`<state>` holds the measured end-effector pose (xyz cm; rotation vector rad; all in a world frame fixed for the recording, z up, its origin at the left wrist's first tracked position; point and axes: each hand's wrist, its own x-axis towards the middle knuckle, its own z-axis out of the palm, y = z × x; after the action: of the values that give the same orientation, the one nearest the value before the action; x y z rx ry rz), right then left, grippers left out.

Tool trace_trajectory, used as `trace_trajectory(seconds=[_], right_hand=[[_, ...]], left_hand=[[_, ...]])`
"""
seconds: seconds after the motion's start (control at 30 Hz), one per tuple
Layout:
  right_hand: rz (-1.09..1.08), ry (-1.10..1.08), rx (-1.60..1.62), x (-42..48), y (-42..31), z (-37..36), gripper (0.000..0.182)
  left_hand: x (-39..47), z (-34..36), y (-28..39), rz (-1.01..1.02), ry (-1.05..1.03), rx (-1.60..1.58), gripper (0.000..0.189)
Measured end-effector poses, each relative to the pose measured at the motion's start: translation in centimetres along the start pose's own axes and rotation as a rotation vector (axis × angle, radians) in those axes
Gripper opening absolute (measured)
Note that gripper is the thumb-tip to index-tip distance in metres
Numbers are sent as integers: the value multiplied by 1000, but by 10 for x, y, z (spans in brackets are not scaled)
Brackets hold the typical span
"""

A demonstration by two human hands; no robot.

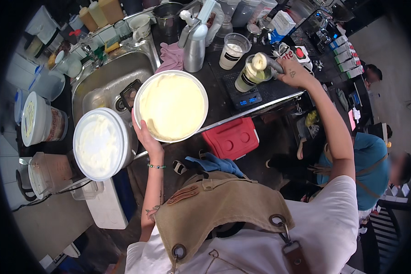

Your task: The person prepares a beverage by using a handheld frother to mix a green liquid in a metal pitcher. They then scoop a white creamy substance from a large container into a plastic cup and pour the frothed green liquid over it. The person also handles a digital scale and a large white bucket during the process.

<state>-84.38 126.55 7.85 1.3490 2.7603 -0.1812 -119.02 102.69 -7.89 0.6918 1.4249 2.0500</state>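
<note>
My left hand (149, 140) holds the near left side of a round white tub (173, 106) of pale yellow ice cream. My right hand (294, 73) grips an ice cream scoop (275, 65), with a pale ball of ice cream (259, 61) in its head over the mouth of a clear plastic cup (247, 79). That cup has a dark label and pale green contents, and stands on a digital scale (248, 101) with a lit display. Behind it is a second labelled plastic cup (230, 56) with white contents. A metal whipped-cream dispenser (195, 48) stands beside a pink cloth (171, 56).
A steel sink (106, 73) lies to the left, with a lidded white tub (99, 145) in front. Below the counter's metal edge is a red cooler box (231, 138). A milk carton (281, 25) stands at the back. A person in a blue shirt (371, 171) is at the right.
</note>
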Motion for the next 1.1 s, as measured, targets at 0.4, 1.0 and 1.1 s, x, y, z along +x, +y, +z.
trace_trajectory(seconds=[0.4, 1.0, 1.1], right_hand=[[147, 102, -288, -27, -25, 12, 29], [-116, 196, 20, 65, -263, 101, 14], [-114, 192, -20, 78, -277, 116, 11]], left_hand=[[1, -5, -3, 9, 2, 37, 54], [1, -8, 7, 10, -50, 24, 52], [4, -19, -3, 27, -98, 10, 51]])
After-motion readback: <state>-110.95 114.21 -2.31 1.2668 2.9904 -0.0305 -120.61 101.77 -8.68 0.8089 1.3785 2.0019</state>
